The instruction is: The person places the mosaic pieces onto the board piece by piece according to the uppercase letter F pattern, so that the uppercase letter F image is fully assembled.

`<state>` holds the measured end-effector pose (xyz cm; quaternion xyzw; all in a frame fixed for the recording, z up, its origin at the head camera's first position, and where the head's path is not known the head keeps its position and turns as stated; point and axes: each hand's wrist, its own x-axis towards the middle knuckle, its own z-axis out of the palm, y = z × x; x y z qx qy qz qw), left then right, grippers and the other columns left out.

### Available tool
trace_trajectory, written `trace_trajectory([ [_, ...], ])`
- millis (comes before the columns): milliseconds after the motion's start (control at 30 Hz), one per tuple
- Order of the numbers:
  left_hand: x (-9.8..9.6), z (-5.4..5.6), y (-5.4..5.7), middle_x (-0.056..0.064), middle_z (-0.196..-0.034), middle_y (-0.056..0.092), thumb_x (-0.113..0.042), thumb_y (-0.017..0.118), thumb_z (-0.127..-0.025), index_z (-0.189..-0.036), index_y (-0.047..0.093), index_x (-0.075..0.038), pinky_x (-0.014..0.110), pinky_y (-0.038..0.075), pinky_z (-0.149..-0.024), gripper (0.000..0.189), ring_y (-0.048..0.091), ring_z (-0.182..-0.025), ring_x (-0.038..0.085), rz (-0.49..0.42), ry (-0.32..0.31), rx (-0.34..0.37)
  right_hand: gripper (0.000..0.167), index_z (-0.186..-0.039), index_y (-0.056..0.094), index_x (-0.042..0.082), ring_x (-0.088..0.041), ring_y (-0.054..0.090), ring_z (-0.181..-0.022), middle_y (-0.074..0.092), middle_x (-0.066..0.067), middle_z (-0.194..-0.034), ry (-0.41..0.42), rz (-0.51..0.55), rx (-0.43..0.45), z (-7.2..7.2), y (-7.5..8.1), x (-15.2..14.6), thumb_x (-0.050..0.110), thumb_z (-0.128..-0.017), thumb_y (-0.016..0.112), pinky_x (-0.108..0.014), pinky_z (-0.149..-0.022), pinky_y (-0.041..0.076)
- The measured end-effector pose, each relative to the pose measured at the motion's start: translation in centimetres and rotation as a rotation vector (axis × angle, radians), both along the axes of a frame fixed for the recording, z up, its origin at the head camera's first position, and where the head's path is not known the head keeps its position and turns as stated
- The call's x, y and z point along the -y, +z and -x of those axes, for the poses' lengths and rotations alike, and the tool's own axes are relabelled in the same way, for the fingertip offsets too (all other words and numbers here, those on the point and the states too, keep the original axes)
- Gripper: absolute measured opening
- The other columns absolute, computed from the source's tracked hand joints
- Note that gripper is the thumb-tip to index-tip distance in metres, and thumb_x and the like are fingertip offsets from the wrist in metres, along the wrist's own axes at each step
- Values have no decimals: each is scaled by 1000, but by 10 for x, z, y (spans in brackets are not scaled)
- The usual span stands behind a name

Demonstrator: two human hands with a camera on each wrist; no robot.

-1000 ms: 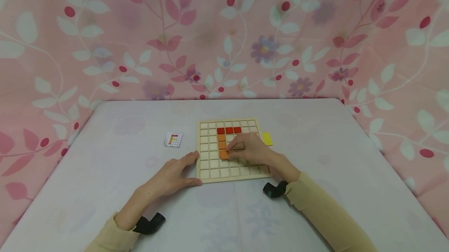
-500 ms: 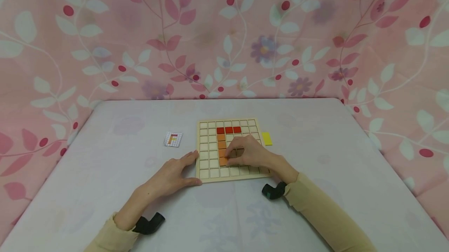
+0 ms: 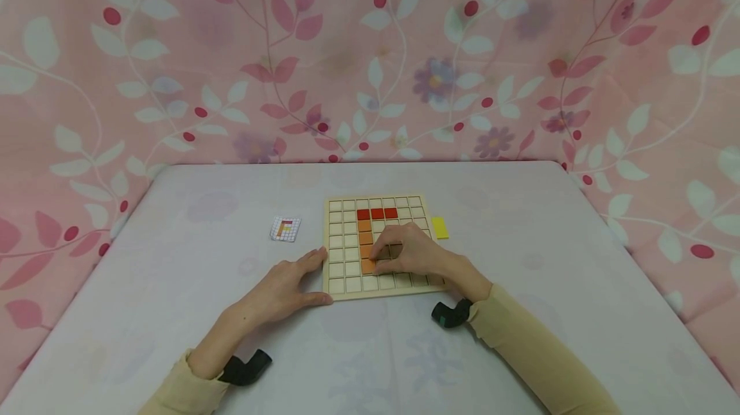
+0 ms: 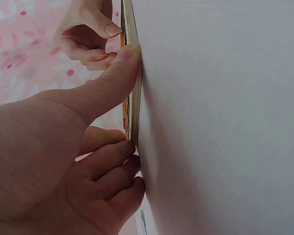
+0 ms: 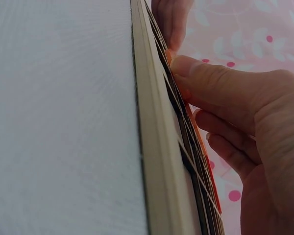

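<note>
A wooden grid board [image 3: 345, 295] lies flat on the table, with red tiles [image 3: 378, 214] in a row and orange tiles [image 3: 365, 227] in a column below them. At the column's near end, the thumb and forefinger of my right hand [image 3: 413, 249] pinch an orange tile [image 3: 367, 266] sitting in its square. My left hand [image 3: 277, 286] rests against the board's left side, fingers extended along the edge and thumb at the near corner. In the left wrist view its thumb [image 4: 120, 76] presses the board's rim. The right hand hides several squares right of the column.
A small card [image 3: 286, 229] printed with a coloured grid pattern lies left of the board. Yellow pieces [image 3: 440, 228] lie against its right edge. A pink floral cloth [image 3: 370, 68] hangs behind the white-covered table [image 3: 520, 351].
My right hand has brought the orange tile slightly nearer and down into the square at the column's near end. The left hand stays in place on the board.
</note>
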<state>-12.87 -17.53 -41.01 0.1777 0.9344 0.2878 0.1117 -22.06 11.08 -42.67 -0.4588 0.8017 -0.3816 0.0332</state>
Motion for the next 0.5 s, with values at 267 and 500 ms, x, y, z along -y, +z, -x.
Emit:
trace_trajectory([
  [267, 0, 0, -1, 14, -157, 40, -40, 81, -82, -154, 39, -6, 50, 38, -114, 89, 37, -146, 31, -1, -3, -5, 23, -93, 78, 17, -6, 65, -89, 74, 8, -92, 4, 15, -26, 0, 0, 0, 22, -74, 90, -29, -81, 55],
  [500, 0, 0, -1, 13, -157, 40, -40, 81, -82, -154, 39, -6, 50, 38, -114, 90, 38, -146, 30, 5, 0, -4, 22, -92, 79, 17, -4, 66, -89, 74, 9, -91, 9, 18, -27, 2, -2, 0, 22, -74, 90, -27, -82, 56],
])
